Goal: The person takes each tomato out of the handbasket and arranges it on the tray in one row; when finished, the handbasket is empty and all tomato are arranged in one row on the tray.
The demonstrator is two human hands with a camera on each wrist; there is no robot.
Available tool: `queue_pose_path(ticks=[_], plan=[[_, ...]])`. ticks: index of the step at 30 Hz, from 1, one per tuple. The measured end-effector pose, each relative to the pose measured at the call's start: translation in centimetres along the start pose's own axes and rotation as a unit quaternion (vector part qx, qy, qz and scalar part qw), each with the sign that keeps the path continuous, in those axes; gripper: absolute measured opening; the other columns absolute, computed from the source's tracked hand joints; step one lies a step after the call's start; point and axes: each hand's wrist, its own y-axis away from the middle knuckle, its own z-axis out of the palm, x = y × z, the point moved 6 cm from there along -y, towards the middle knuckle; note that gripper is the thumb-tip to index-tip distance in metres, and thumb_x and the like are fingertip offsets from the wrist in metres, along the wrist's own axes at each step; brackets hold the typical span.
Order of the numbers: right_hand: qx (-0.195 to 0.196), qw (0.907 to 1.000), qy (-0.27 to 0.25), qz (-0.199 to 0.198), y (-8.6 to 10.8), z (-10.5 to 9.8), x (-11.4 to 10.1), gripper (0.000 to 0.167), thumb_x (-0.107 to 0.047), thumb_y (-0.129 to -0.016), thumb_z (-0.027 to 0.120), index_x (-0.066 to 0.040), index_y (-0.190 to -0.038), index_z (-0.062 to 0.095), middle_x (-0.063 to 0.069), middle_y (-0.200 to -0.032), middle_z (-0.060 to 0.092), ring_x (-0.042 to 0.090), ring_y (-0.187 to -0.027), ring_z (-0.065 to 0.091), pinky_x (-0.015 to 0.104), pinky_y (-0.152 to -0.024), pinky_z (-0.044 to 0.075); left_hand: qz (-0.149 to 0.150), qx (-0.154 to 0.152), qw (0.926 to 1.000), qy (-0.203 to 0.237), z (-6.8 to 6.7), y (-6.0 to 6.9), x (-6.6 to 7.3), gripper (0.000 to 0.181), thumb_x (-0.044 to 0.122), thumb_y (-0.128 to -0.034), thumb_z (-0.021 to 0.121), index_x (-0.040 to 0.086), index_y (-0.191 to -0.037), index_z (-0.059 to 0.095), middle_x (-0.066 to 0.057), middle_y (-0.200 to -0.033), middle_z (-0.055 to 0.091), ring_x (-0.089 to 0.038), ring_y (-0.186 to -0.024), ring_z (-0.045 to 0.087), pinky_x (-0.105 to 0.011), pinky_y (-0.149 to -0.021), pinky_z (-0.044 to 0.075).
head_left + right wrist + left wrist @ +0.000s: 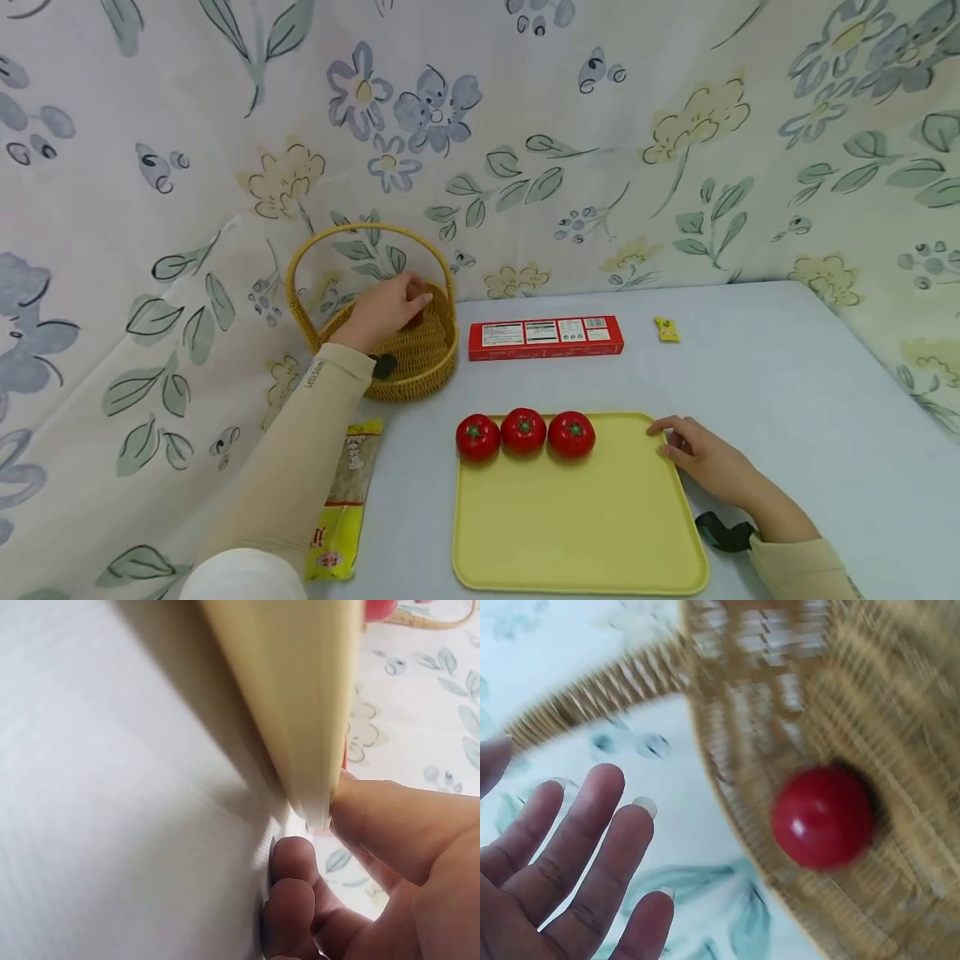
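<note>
My left hand (385, 311) reaches into a wicker basket (416, 387) with a tall handle. A red tomato (823, 817) lies inside it, mostly hidden by the hand in the head view. In the left wrist view the left hand (577, 877) has spread, relaxed fingers, apart from the tomato. At the far right corner of a yellow tray (577, 533), my right hand (708, 460) grips the rim with thumb and fingers. Its curled fingers (292, 900) stay low beside the tray edge in the right wrist view. Three tomatoes (524, 431) sit in a row along the tray's far side.
A red box (546, 337) with white labels lies behind the tray, with a small yellow wrapped packet (666, 329) to its right. Left of the tray lies a long yellow packet (345, 504), partly under the left forearm. Flowered cloth (525, 150) hangs behind the table.
</note>
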Motion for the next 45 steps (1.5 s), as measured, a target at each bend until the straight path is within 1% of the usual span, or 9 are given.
queue_pose_path(ticks=[4, 9, 15, 19, 25, 31, 37, 43, 45], plan=[[-0.004, 1.0, 0.001, 0.003, 0.1, 0.0, -0.1, 0.025, -0.02, -0.105, 0.065, -0.015, -0.13, 0.06, 0.001, -0.095, 0.049, 0.012, -0.082, 0.046, 0.029, -0.068, 0.039, -0.02, -0.017, 0.9996, -0.006, -0.4, -1.3, -2.3, 0.041, 0.037, -0.1103, 0.053, 0.005, -0.137, 0.055, -0.017, -0.126, 0.064, -0.034, -0.106, 0.064, -0.051, -0.092, 0.052], [-0.009, 0.9999, 0.002, 0.006, 0.2, 0.0, -0.1, 0.025, -0.021, -0.106, 0.064, -0.016, -0.13, 0.06, 0.001, -0.096, 0.049, 0.012, -0.083, 0.046, 0.029, -0.068, 0.038, -0.029, -0.045, 0.9978, -0.039, -0.2, -2.4, -4.0, 0.046, 0.029, -0.1095, 0.055, -0.002, -0.143, 0.053, -0.024, -0.137, 0.06, -0.041, -0.123, 0.059, -0.055, -0.104, 0.047], [-0.013, 0.9999, -0.004, 0.002, -0.1, 0.3, -0.1, 0.025, -0.019, -0.105, 0.065, -0.016, -0.13, 0.06, 0.001, -0.096, 0.048, 0.012, -0.082, 0.046, 0.029, -0.068, 0.038, -0.026, -0.12, 0.9903, -0.064, 2.0, -3.3, -5.9, 0.064, 0.027, -0.1083, 0.057, -0.003, -0.16, 0.034, -0.026, -0.161, 0.037, -0.045, -0.146, 0.038, -0.056, -0.119, 0.033], [-0.017, 0.9998, -0.012, 0.006, -0.1, 0.7, -0.1, 0.025, -0.02, -0.105, 0.065, -0.016, -0.129, 0.06, 0.001, -0.095, 0.048, 0.013, -0.082, 0.046, 0.029, -0.067, 0.038, -0.024, -0.159, 0.9834, -0.085, 3.6, -3.4, -6.8, 0.072, 0.027, -0.1072, 0.06, -0.004, -0.162, 0.026, -0.03, -0.163, 0.03, -0.046, -0.146, 0.037, -0.055, -0.117, 0.035], [-0.016, 0.9998, -0.012, 0.005, -0.1, 0.8, 0.1, 0.024, -0.021, -0.106, 0.065, -0.016, -0.129, 0.06, 0.001, -0.095, 0.048, 0.011, -0.081, 0.046, 0.029, -0.067, 0.038, -0.053, -0.129, 0.9833, -0.117, 3.8, -2.9, -7.4, 0.074, 0.027, -0.1016, 0.069, -0.001, -0.16, 0.034, -0.036, -0.15, 0.033, -0.051, -0.134, 0.047, -0.06, -0.109, 0.043], [-0.016, 0.9998, -0.009, 0.007, -0.1, 0.6, 0.2, 0.024, -0.021, -0.106, 0.064, -0.016, -0.129, 0.06, 0.001, -0.095, 0.048, 0.011, -0.081, 0.045, 0.029, -0.067, 0.037, -0.09, -0.145, 0.9802, -0.101, 4.2, -2.8, -7.7, 0.086, 0.033, -0.0992, 0.073, -0.001, -0.161, 0.023, -0.037, -0.156, 0.031, -0.052, -0.137, 0.045, -0.062, -0.109, 0.042], [-0.013, 0.9999, -0.006, 0.004, -0.1, 0.3, 0.2, 0.024, -0.021, -0.106, 0.064, -0.017, -0.129, 0.06, 0.001, -0.095, 0.048, 0.011, -0.081, 0.046, 0.029, -0.067, 0.037, -0.072, -0.126, 0.9854, -0.088, 4.3, -3.4, -8.3, 0.076, 0.035, -0.0961, 0.078, 0.003, -0.151, 0.037, -0.029, -0.147, 0.048, -0.046, -0.131, 0.053, -0.06, -0.106, 0.046], [-0.011, 0.9999, 0.0, 0.003, -0.2, 0.1, 0.2, 0.023, -0.021, -0.106, 0.064, -0.017, -0.128, 0.06, 0.001, -0.094, 0.047, 0.011, -0.081, 0.046, 0.029, -0.067, 0.037, -0.064, -0.147, 0.9818, -0.102, 4.8, -3.5, -8.6, 0.081, 0.044, -0.0995, 0.07, 0.006, -0.162, 0.035, -0.035, -0.162, 0.027, -0.053, -0.144, 0.037, -0.065, -0.113, 0.037], [-0.009, 1.0, 0.002, 0.001, -0.2, 0.0, 0.2, 0.023, -0.021, -0.106, 0.065, -0.017, -0.128, 0.06, 0.001, -0.094, 0.047, 0.01, -0.081, 0.046, 0.029, -0.067, 0.037, -0.063, -0.149, 0.981, -0.108, 4.8, -3.6, -8.6, 0.079, 0.045, -0.1003, 0.067, 0.004, -0.16, 0.037, -0.034, -0.161, 0.031, -0.052, -0.142, 0.039, -0.064, -0.113, 0.037]])
